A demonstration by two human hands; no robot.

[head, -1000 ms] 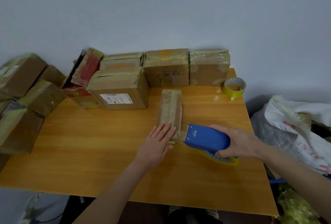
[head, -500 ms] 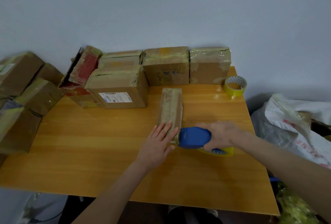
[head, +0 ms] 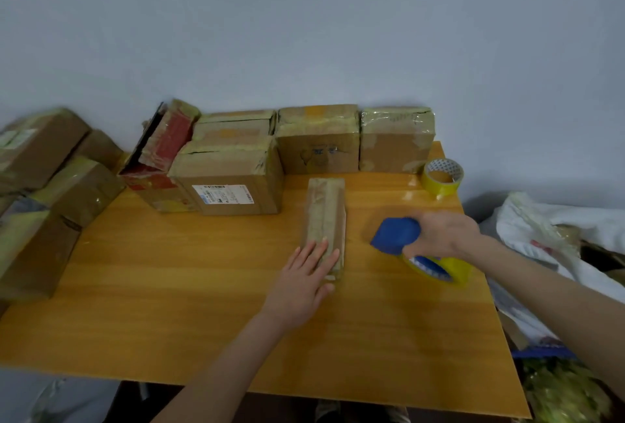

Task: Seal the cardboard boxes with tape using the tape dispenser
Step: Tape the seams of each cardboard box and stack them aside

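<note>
A long, narrow cardboard box (head: 325, 216) wrapped in tape lies lengthwise in the middle of the wooden table (head: 189, 304). My left hand (head: 304, 280) rests flat on its near end, fingers straight. My right hand (head: 439, 235) grips the blue tape dispenser (head: 395, 235) with its yellow tape roll (head: 439, 268), held to the right of the box and apart from it, blurred by motion.
Several taped cardboard boxes (head: 318, 141) line the table's back edge, one red-sided box (head: 162, 152) leaning. A spare yellow tape roll (head: 441, 177) sits at the back right. More boxes (head: 44, 192) are stacked left of the table. White bags (head: 554, 236) lie to the right.
My right hand pulled the dispenser away from the box's near end, to the right and slightly back. My left hand stayed flat on the box.
</note>
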